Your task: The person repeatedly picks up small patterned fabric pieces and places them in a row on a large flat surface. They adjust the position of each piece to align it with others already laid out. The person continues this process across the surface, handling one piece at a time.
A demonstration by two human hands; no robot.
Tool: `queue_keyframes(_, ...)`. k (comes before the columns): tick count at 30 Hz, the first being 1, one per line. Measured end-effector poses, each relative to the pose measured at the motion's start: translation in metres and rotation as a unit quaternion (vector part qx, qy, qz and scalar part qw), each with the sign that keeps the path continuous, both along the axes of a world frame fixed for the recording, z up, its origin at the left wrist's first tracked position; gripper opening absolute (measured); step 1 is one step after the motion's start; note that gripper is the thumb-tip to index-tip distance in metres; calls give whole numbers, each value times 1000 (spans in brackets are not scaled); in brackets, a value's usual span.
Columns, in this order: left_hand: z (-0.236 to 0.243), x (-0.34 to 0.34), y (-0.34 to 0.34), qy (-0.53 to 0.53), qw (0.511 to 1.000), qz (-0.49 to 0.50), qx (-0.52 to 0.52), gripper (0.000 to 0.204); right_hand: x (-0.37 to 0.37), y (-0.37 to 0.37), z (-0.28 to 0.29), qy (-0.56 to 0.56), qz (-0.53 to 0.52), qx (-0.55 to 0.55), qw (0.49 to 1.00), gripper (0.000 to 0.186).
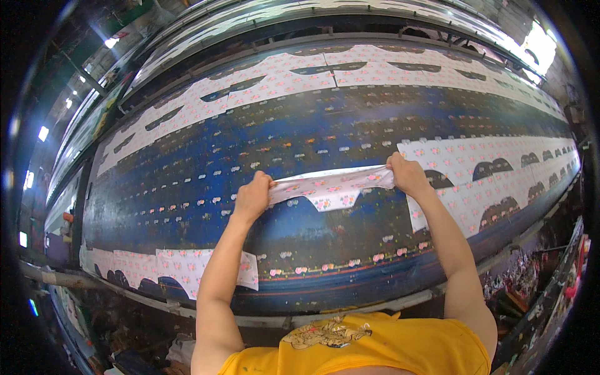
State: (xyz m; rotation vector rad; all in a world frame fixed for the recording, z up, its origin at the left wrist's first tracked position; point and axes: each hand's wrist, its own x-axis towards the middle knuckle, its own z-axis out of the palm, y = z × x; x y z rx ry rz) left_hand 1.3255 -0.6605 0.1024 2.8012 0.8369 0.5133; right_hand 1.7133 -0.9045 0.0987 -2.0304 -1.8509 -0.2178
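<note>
Stretched between my two hands is a white cut fabric piece [337, 199] printed with pink flowers. It hangs over a long dark blue printing table [300, 240]. My left hand [253, 195] is closed on the piece's left end. The right end is pinched in my right hand [406, 173], next to more flowered fabric pieces [437, 153] lying flat at the right. Another flat group of printed fabric pieces [206, 257] lies along the near edge, partly behind my left forearm.
A row of flowered fabric pieces [281, 75] with curved cutouts runs along the table's far side. Beyond it stand further long tables [262, 22]. A rail [250, 320] borders the near edge. Coloured scraps [515, 278] lie below at the right.
</note>
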Motion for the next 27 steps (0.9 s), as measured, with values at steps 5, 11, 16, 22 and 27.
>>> queue_keyframes(5,36,-57,-52,-69,989,-55,119,22,-52,-74,54,-86,21,85,992,13)
queue_keyframes(11,64,-121,-122,-121,979,-107,124,26,-106,-151,100,-120,50,134,982,19)
queue_keyframes(16,44,-152,-158,-81,985,-110,109,25,-124,-178,78,-102,58,99,988,21)
queue_keyframes(22,-37,-139,-150,37,997,-74,13,23,-117,-165,-8,-28,51,-2,998,28)
queue_keyframes(27,-83,-130,-130,109,993,-40,-18,30,-103,-139,-58,9,54,-32,998,33)
